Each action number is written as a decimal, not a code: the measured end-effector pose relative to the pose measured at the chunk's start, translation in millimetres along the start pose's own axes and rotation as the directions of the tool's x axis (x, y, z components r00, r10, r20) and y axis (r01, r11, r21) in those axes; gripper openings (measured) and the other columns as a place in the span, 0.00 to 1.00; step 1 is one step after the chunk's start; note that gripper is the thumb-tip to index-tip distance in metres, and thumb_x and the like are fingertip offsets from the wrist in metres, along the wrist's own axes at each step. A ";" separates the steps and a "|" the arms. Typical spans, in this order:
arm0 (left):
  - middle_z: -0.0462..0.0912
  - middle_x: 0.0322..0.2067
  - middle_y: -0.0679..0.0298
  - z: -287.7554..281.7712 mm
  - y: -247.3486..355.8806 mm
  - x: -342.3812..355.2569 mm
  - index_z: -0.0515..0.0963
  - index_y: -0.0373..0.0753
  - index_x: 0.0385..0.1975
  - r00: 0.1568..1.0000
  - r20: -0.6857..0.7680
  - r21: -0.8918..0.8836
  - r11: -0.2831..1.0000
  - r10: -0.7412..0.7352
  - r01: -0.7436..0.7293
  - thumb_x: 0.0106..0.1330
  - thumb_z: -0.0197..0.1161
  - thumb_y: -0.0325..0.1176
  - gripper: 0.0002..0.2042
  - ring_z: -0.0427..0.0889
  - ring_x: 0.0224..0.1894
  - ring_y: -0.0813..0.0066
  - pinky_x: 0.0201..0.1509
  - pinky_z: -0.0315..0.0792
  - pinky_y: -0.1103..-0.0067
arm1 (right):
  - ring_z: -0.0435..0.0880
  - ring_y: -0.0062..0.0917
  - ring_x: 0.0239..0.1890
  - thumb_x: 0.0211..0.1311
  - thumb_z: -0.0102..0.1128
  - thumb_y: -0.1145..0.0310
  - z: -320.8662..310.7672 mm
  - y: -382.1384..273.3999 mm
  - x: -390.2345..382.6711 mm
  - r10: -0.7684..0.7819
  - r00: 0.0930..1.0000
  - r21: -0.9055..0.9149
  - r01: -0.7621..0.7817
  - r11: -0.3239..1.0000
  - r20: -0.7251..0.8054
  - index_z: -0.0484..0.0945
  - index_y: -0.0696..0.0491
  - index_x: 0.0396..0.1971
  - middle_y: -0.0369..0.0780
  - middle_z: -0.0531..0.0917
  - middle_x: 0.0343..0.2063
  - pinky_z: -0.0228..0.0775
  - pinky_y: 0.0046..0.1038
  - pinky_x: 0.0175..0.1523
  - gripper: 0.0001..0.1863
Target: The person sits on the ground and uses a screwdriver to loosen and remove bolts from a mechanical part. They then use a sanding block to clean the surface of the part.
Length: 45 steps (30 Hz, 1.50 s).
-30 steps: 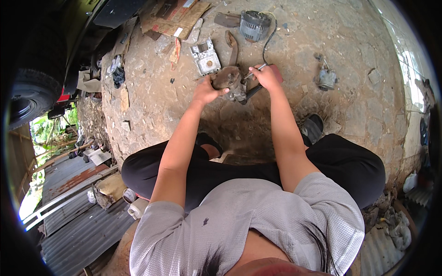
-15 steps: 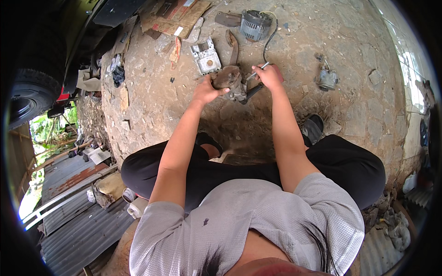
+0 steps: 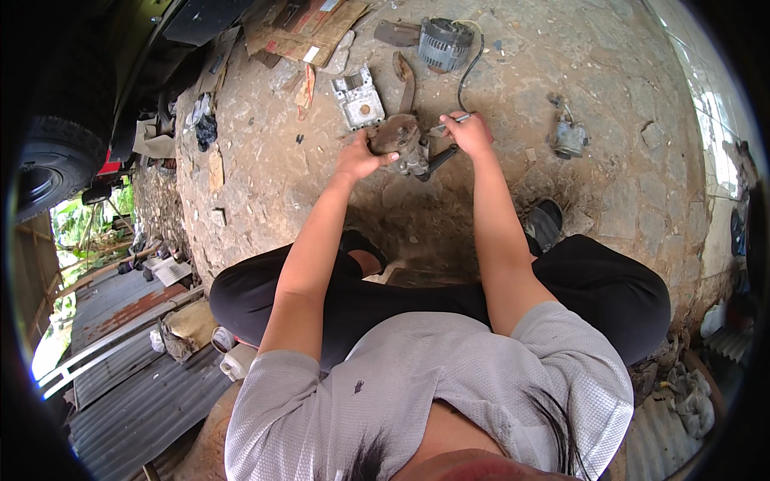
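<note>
On the stone floor [image 3: 626, 104], well in from both side edges, you are steadying a rusty metal part [image 3: 397, 135], your left hand [image 3: 361, 157] partly closed on it, your right hand [image 3: 471, 134] pinching a slim tool [image 3: 454, 120], apparently working its right side; next is calling for careful aim.

From my end I make out dull, rust-brown metal on the rounded housing [image 3: 394, 135] and smoother, paler metal on the slim tool [image 3: 462, 119]. The alternator [image 3: 444, 48] reads as ribbed matt grey metal, the boxy casting [image 3: 358, 99] as silvery metal. I see rough stone floor [image 3: 593, 72], matt cardboard [image 3: 335, 34], and textured cloth in the shirt [image 3: 433, 361].
</note>
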<state>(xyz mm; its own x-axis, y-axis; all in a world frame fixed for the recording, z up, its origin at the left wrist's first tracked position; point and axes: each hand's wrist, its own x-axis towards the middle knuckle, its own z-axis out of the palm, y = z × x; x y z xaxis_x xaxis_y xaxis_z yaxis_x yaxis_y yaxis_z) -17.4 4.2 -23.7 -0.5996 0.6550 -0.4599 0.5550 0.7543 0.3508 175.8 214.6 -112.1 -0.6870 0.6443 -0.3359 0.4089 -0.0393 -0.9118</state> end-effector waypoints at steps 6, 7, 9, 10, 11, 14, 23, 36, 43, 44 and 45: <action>0.81 0.63 0.45 -0.9 -1.8 0.0 0.68 0.32 0.68 0.999 0.033 -0.030 0.999 -0.018 0.019 0.49 0.81 0.64 0.53 0.79 0.67 0.50 0.70 0.72 0.65 | 0.83 0.19 0.24 0.73 0.67 0.57 -2.7 0.9 3.5 0.039 0.990 0.063 -0.048 0.997 0.134 0.87 0.57 0.37 0.35 0.87 0.22 0.74 0.26 0.35 0.16; 0.80 0.63 0.43 -2.3 -0.6 -0.3 0.68 0.29 0.68 0.999 0.049 -0.049 0.999 -0.021 0.024 0.49 0.82 0.63 0.53 0.79 0.67 0.50 0.71 0.72 0.66 | 0.83 0.19 0.24 0.73 0.67 0.57 -3.5 -1.4 2.6 0.036 0.989 0.065 -0.045 0.997 0.143 0.87 0.57 0.37 0.36 0.87 0.22 0.74 0.26 0.35 0.16; 0.79 0.64 0.42 -4.1 2.2 -1.4 0.68 0.26 0.68 0.998 0.060 -0.054 0.998 -0.029 0.032 0.50 0.82 0.62 0.54 0.78 0.68 0.51 0.71 0.71 0.68 | 0.83 0.19 0.25 0.73 0.67 0.57 -11.3 -4.8 0.0 0.046 0.983 0.019 -0.050 0.999 0.178 0.87 0.57 0.36 0.35 0.87 0.23 0.74 0.26 0.34 0.16; 0.79 0.64 0.42 -4.0 2.6 -2.4 0.67 0.26 0.68 0.998 0.055 -0.041 0.998 -0.034 0.036 0.50 0.83 0.62 0.54 0.78 0.68 0.51 0.71 0.71 0.68 | 0.83 0.19 0.25 0.73 0.67 0.57 -13.5 -6.5 -2.2 0.051 0.979 -0.004 -0.051 0.999 0.196 0.87 0.57 0.36 0.35 0.87 0.23 0.74 0.26 0.34 0.16; 0.79 0.64 0.42 -4.2 3.0 -3.5 0.67 0.26 0.68 0.998 0.050 -0.029 0.999 -0.040 0.041 0.50 0.83 0.62 0.54 0.78 0.68 0.51 0.71 0.71 0.68 | 0.83 0.19 0.25 0.73 0.67 0.56 -10.8 -8.3 -5.2 0.037 0.989 -0.007 -0.036 0.999 0.142 0.87 0.56 0.36 0.35 0.87 0.23 0.73 0.26 0.34 0.16; 0.79 0.64 0.42 -3.3 -0.4 -2.0 0.66 0.26 0.69 0.998 0.055 -0.052 0.998 -0.027 0.029 0.50 0.82 0.62 0.55 0.78 0.68 0.51 0.72 0.71 0.68 | 0.83 0.20 0.25 0.73 0.66 0.54 0.3 -1.5 -3.5 -0.006 0.998 0.027 0.004 1.000 0.059 0.87 0.55 0.39 0.36 0.88 0.24 0.73 0.27 0.34 0.17; 0.78 0.65 0.42 -3.8 2.6 -3.6 0.65 0.25 0.70 0.998 0.046 -0.031 0.999 -0.040 0.042 0.50 0.83 0.62 0.56 0.78 0.69 0.51 0.72 0.70 0.68 | 0.85 0.20 0.26 0.72 0.67 0.53 9.3 12.9 10.1 -0.009 0.996 -0.062 0.015 0.998 0.094 0.88 0.54 0.44 0.36 0.90 0.25 0.73 0.29 0.32 0.18; 0.78 0.65 0.42 -4.0 7.2 -2.8 0.66 0.26 0.69 0.999 0.037 -0.052 0.998 -0.032 0.034 0.49 0.83 0.62 0.55 0.77 0.69 0.50 0.73 0.70 0.68 | 0.89 0.23 0.27 0.71 0.66 0.62 -6.0 44.5 19.3 0.067 0.984 -0.090 -0.082 0.993 -0.166 0.86 0.59 0.38 0.40 0.90 0.25 0.75 0.25 0.30 0.13; 0.83 0.62 0.48 2.9 -6.7 1.3 0.66 0.34 0.71 1.000 0.009 -0.037 0.999 -0.001 0.002 0.49 0.80 0.66 0.55 0.80 0.66 0.50 0.70 0.73 0.65 | 0.87 0.22 0.26 0.72 0.66 0.65 12.6 55.4 11.2 0.168 0.986 0.328 -0.157 0.932 -0.008 0.83 0.60 0.41 0.37 0.88 0.28 0.72 0.25 0.28 0.11; 0.83 0.62 0.48 2.0 -4.3 -0.4 0.66 0.35 0.70 1.000 0.010 -0.020 1.000 -0.012 0.013 0.49 0.80 0.66 0.54 0.80 0.66 0.50 0.70 0.73 0.65 | 0.86 0.22 0.25 0.72 0.65 0.65 8.7 54.0 10.0 0.222 0.970 0.301 -0.243 0.922 0.102 0.83 0.60 0.40 0.37 0.88 0.28 0.71 0.25 0.27 0.11; 0.83 0.62 0.49 1.5 -1.8 -1.2 0.66 0.35 0.70 1.000 0.015 -0.029 0.999 -0.018 0.019 0.49 0.80 0.65 0.54 0.80 0.66 0.50 0.70 0.73 0.65 | 0.86 0.22 0.24 0.73 0.65 0.65 1.4 52.9 8.5 0.274 0.939 0.265 -0.324 0.908 0.208 0.84 0.59 0.39 0.38 0.88 0.28 0.71 0.24 0.27 0.11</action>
<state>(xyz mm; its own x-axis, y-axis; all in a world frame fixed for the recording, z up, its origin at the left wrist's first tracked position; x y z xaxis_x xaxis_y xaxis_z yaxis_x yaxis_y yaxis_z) -16.8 2.0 -25.1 -0.6009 0.6403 -0.4785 0.5270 0.7674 0.3652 190.7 217.0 -163.6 -0.6578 0.4352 -0.6148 0.4346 -0.4474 -0.7817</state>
